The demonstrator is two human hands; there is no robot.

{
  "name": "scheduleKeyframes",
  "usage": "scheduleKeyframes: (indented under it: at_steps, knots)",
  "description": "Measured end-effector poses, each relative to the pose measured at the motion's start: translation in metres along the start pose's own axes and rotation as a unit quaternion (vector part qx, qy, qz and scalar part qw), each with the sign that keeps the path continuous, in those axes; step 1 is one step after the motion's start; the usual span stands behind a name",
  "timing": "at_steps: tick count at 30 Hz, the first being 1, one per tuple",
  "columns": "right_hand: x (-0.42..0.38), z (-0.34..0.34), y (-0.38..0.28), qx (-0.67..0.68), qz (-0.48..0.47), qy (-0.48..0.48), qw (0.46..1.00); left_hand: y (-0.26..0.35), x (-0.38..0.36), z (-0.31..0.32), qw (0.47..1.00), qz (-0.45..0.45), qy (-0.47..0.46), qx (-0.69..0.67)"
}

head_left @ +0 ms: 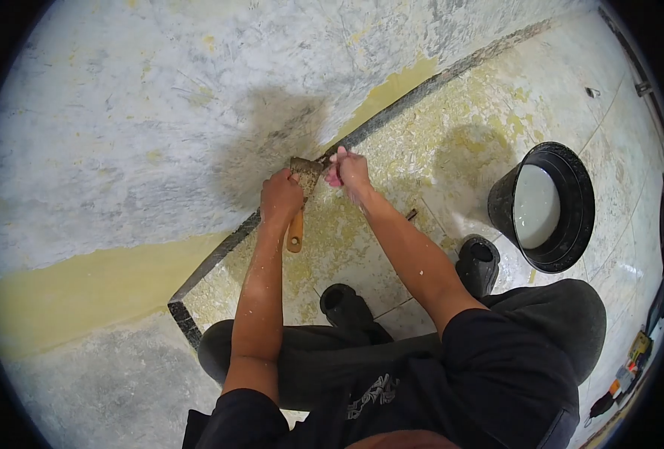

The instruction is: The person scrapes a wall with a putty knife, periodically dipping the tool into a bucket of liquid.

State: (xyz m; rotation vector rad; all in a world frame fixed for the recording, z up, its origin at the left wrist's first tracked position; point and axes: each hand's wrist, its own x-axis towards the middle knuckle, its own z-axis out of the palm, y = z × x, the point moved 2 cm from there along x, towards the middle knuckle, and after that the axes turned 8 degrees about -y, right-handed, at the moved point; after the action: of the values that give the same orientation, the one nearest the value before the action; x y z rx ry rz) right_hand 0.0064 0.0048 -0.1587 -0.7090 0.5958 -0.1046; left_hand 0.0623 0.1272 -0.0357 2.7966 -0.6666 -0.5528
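My left hand is closed around a scraper with a wide, dirt-caked blade pointing up and a wooden handle hanging down below my fingers. Close beside the blade, my right hand has its fingers curled in, slightly smeared by motion. Something small and dark shows between its fingertips and the blade; I cannot tell what it is. Both hands are in front of the dark baseboard, where the wall meets the floor. Low on the wall, yellow paint shows beside the scraped grey-white surface.
Yellow paint flakes litter the tiled floor around my feet. To the right stands a black bucket with whitish liquid inside. A small dark piece lies near my right forearm. Several tools lie at the far right edge.
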Motion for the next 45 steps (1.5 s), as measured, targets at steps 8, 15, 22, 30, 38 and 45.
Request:
scheduleKeyframes:
  at_steps: [8, 15, 22, 30, 38, 45]
  knots:
    - [-0.042, 0.042, 0.049, 0.161, 0.028, -0.075, 0.984, 0.001, 0.011, 0.023, 1.000, 0.015, 0.003, 0.010]
    - [-0.026, 0.048, 0.054, 0.372, 0.078, -0.027, 0.925, 0.024, -0.003, 0.026, 0.997, 0.008, -0.019, -0.069]
    - [-0.018, 0.049, 0.064, 0.409, 0.095, -0.080, 0.904, 0.025, -0.042, 0.027, 0.994, 0.017, -0.071, -0.085]
    - [-0.018, 0.070, 0.069, 0.344, 0.012, -0.110, 0.933, 0.037, -0.053, 0.005, 0.995, -0.044, -0.052, 0.075]
    - [-0.043, 0.070, 0.025, 0.278, -0.014, -0.106, 0.955, 0.035, -0.046, 0.000, 0.994, 0.032, -0.007, 0.104]
    - [-0.042, 0.072, 0.003, 0.179, -0.038, 0.026, 0.983, 0.027, -0.040, 0.004, 0.996, 0.044, -0.042, -0.065]
